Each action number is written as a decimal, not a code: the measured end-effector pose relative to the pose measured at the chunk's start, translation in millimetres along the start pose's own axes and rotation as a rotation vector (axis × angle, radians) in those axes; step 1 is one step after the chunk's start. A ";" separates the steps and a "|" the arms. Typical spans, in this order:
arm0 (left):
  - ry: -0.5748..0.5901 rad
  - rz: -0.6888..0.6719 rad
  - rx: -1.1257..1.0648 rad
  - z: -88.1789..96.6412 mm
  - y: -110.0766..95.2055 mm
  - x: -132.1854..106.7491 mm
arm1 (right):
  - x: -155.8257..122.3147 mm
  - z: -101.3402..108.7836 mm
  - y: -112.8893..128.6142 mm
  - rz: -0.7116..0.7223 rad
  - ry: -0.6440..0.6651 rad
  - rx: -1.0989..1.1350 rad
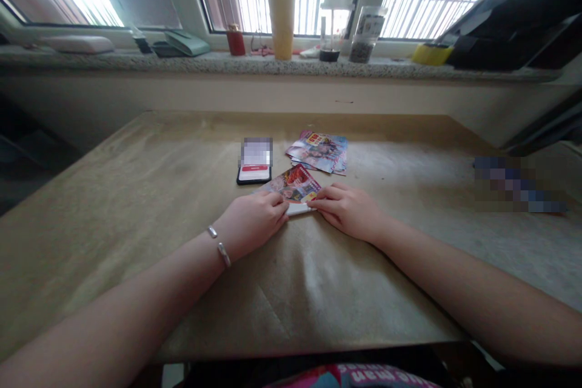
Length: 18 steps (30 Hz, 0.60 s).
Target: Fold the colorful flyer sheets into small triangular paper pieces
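Observation:
A colourful printed paper sheet lies on the table between my hands, its near edge folded up into a white strip. My left hand is closed over the left end of that fold, thumb and fingers pressed together on it. At the right end, my right hand pinches the same fold with its fingertips. A silver open bracelet sits on my left wrist. Just beyond the sheet lies a loose stack of similar printed papers. To its left a phone rests face up, its screen partly blurred.
A yellowish cloth-like cover spreads over the table. At the right lies a blurred dark blue strip. Along the stone windowsill stand a tall yellow cup, a red jar, a clear container, a yellow tape roll and a black bag.

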<state>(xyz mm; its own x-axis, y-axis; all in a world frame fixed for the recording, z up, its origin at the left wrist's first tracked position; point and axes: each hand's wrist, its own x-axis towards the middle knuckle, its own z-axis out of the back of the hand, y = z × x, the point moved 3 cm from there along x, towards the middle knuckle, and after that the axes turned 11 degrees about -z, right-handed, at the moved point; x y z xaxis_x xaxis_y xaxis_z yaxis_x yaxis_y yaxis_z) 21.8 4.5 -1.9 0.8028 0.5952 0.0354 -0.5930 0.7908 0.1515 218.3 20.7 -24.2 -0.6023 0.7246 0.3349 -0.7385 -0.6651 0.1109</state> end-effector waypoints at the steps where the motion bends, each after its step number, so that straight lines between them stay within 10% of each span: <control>1: 0.000 -0.004 0.002 0.2 -0.3 0.3 | -0.1 0.1 0.3 -0.006 0.000 -0.007; 18: 0.006 -0.036 0.130 -5.8 -6.9 2.5 | -1.0 -0.6 -0.3 -0.003 -0.018 -0.024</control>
<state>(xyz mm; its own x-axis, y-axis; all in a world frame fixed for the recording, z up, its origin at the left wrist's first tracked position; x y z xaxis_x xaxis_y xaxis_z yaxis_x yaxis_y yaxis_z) 27.6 1.4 -8.6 0.8228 0.5680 0.0218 -0.5505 0.7867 0.2793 218.9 20.3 -25.1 -0.5943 0.7232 0.3518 -0.7477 -0.6580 0.0896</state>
